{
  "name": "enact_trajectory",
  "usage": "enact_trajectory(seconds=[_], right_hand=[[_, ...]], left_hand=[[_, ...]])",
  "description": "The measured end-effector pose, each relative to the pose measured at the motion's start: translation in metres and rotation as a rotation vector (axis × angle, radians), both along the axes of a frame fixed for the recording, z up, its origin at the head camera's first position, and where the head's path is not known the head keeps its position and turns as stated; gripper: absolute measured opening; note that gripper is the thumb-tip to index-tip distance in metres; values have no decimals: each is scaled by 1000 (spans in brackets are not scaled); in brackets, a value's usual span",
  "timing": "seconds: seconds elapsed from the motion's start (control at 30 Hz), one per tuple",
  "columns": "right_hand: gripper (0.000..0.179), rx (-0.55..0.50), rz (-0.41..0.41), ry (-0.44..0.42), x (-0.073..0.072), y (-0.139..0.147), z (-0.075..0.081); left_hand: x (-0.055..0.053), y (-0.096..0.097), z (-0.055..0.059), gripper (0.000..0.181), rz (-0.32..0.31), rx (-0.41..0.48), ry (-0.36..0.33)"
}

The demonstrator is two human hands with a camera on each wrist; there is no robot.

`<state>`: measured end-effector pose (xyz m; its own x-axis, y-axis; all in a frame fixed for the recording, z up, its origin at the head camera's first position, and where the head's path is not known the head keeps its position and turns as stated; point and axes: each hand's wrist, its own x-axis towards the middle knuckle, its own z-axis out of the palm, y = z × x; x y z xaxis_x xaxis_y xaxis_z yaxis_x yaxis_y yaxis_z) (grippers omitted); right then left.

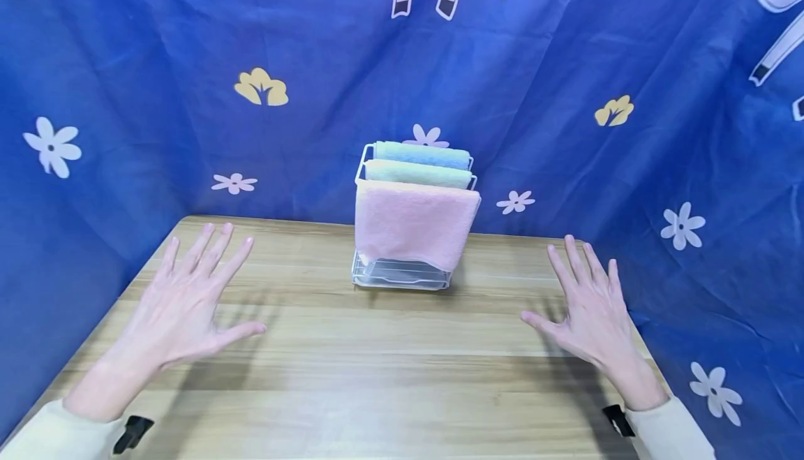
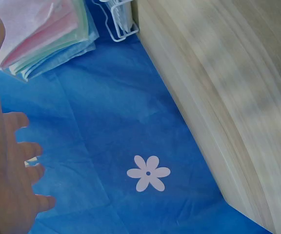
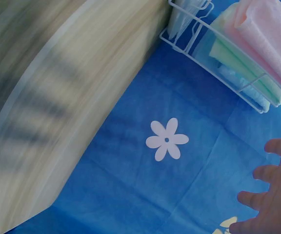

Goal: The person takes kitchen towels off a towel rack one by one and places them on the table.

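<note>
A white wire rack (image 1: 361,167) stands near the back edge of the table, with three small towels hung over its bars. The pink towel (image 1: 414,223) hangs in front, the pale green towel (image 1: 417,173) behind it, and the blue towel (image 1: 422,154) at the rear. To the left of the rack, my left hand (image 1: 182,306) hovers over the table, fingers spread and holding nothing. On the other side my right hand (image 1: 593,313) is likewise spread above the wood, apart from the rack. Both wrist views show the towels beyond the fingers.
A light wood-grain table (image 1: 377,362) spreads under both hands. Blue printed cloth (image 1: 314,41) with flowers and trees rises behind it and along both sides. A grey tray (image 1: 402,275) forms the base of the rack.
</note>
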<state>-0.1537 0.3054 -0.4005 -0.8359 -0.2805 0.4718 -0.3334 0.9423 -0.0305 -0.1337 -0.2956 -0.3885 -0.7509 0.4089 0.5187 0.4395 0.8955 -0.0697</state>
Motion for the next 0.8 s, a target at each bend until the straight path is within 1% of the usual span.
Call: enact_trajectory(seconds=[0.13,0.27,0.43,0.53,0.7,0.8], right_hand=[[113,-10,22,22,-1,-4,1],[112,-30,43,46,-3,-8,3],[108,-101,75,19,-4,-15,7],[102,-197,102,-19,-7,-20,10],[89,-392,135,-46,-12,-31,15],[81,-500,143,-59,-14,-38,17]], left_hand=[[3,2,1,121,-13,3,-2],[4,9,5,119,-27,1,-9],[2,23,16,116,-43,-4,-15],[0,34,25,111,-66,0,-13],[-7,53,38,99,-106,5,-3],[-10,63,44,99,-120,8,10]])
